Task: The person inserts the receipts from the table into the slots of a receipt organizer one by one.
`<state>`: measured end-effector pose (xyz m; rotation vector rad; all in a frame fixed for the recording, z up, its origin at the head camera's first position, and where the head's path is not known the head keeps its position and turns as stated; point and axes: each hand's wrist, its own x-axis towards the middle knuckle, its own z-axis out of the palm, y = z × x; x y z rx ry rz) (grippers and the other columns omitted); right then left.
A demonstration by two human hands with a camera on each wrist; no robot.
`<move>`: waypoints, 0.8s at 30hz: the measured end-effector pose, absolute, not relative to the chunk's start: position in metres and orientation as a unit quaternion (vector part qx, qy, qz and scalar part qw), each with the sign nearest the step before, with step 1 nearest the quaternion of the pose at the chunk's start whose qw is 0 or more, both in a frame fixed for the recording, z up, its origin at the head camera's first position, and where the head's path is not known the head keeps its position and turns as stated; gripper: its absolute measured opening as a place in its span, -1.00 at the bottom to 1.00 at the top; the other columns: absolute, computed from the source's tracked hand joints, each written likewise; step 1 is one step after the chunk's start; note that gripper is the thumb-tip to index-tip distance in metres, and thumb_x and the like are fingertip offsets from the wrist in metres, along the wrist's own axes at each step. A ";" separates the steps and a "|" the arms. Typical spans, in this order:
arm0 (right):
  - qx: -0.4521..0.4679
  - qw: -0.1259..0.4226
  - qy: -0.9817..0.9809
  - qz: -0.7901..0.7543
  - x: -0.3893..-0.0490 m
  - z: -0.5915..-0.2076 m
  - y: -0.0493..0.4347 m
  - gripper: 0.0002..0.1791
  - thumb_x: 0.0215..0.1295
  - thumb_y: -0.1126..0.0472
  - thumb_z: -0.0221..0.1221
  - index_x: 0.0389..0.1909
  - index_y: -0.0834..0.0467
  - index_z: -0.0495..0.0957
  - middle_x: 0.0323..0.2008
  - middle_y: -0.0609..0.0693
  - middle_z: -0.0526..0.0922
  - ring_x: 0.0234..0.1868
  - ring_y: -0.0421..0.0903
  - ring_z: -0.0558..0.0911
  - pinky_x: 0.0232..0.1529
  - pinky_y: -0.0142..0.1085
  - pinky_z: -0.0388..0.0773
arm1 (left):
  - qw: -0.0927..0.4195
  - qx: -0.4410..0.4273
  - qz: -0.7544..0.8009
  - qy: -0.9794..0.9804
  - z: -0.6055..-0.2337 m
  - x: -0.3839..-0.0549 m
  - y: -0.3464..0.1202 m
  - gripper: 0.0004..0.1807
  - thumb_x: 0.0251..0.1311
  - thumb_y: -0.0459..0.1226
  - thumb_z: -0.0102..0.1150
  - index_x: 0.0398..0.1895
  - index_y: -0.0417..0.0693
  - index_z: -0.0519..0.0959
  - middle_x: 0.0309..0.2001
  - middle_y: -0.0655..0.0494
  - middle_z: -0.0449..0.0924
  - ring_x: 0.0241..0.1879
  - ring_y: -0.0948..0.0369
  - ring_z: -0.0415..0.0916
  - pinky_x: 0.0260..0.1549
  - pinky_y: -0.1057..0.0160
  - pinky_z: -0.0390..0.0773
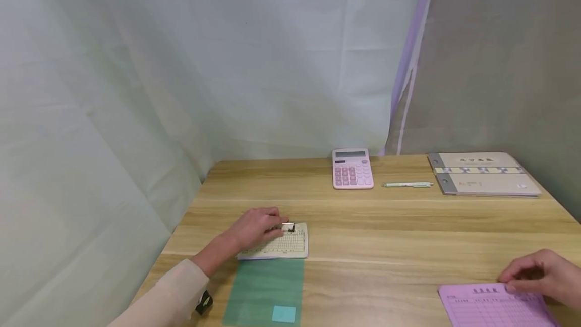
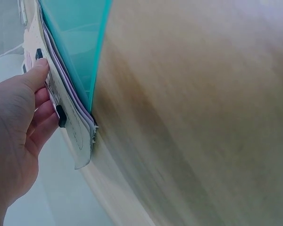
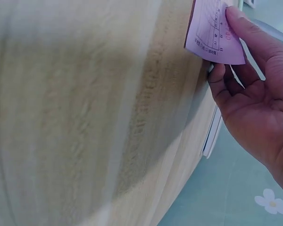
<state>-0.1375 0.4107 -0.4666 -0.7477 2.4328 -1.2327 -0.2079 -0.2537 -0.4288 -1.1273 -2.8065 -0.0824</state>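
In the head view, my left hand (image 1: 258, 227) holds the top edge of a stack of printed cream forms (image 1: 292, 243). A clip with a metal bar and black ends (image 1: 291, 227) sits at that edge. The left wrist view shows the thumb beside one black end (image 2: 38, 53) and the fingers curled at the edge. Under the stack lies a translucent green sheet (image 1: 268, 286) bearing a light blue label (image 1: 284, 314). At the right, my right hand (image 1: 542, 275) pinches a purple printed form (image 1: 495, 307) by its top edge between thumb and fingers.
Toward the back of the wooden table (image 1: 372, 246) lie a pink calculator (image 1: 353, 169), a pale green pen (image 1: 407, 184) and a banded ledger pad (image 1: 485, 173). A small black object (image 1: 205, 303) shows beside the left sleeve. Pale cloth (image 1: 272, 64) hangs behind the table.
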 end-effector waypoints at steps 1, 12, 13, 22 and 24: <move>-0.277 0.141 0.845 -0.435 -0.138 -0.468 0.410 -0.77 0.24 0.50 0.38 -0.21 0.12 0.82 -0.28 -0.23 0.80 -0.33 -0.35 0.63 -0.41 -0.41 0.52 | 0.058 -0.371 -0.027 -0.926 -0.429 -0.208 -0.254 -0.62 0.45 -0.06 0.36 0.21 0.00 0.74 -0.17 0.24 0.62 -0.35 0.37 0.40 -0.33 0.35 0.55; -0.288 0.096 0.843 -0.444 -0.153 -0.446 0.386 -0.73 0.36 0.57 0.26 -0.22 0.14 0.77 -0.25 -0.22 0.77 -0.28 -0.38 0.59 -0.38 -0.42 0.53 | 0.070 -0.366 -0.038 -0.927 -0.432 -0.205 -0.254 -0.67 0.47 -0.11 0.34 0.18 0.00 0.76 -0.18 0.24 0.62 -0.34 0.35 0.44 -0.32 0.32 0.55; -0.281 0.095 0.846 -0.443 -0.154 -0.442 0.382 -0.75 0.37 0.55 0.26 -0.22 0.15 0.76 -0.25 -0.23 0.77 -0.28 -0.37 0.58 -0.38 -0.41 0.53 | 0.068 -0.365 -0.037 -0.928 -0.432 -0.205 -0.254 -0.67 0.47 -0.11 0.34 0.19 0.00 0.76 -0.18 0.24 0.62 -0.33 0.36 0.44 -0.32 0.32 0.55; -0.186 0.114 0.875 -0.432 -0.172 -0.407 0.329 -0.88 0.50 0.28 0.28 -0.09 0.23 0.75 -0.16 -0.11 0.77 -0.20 -0.31 0.61 -0.24 -0.38 0.55 | 0.073 -0.368 -0.036 -0.926 -0.429 -0.205 -0.252 -0.66 0.45 -0.13 0.37 0.20 0.00 0.75 -0.19 0.24 0.63 -0.34 0.37 0.43 -0.32 0.35 0.57; -0.173 0.115 0.871 -0.446 -0.177 -0.402 0.315 -0.84 0.50 0.25 0.29 -0.06 0.25 0.75 -0.14 -0.07 0.77 -0.20 -0.27 0.61 -0.21 -0.38 0.54 | 0.075 -0.368 -0.036 -0.926 -0.430 -0.205 -0.253 -0.66 0.44 -0.13 0.37 0.19 0.00 0.76 -0.19 0.24 0.63 -0.34 0.37 0.44 -0.32 0.35 0.58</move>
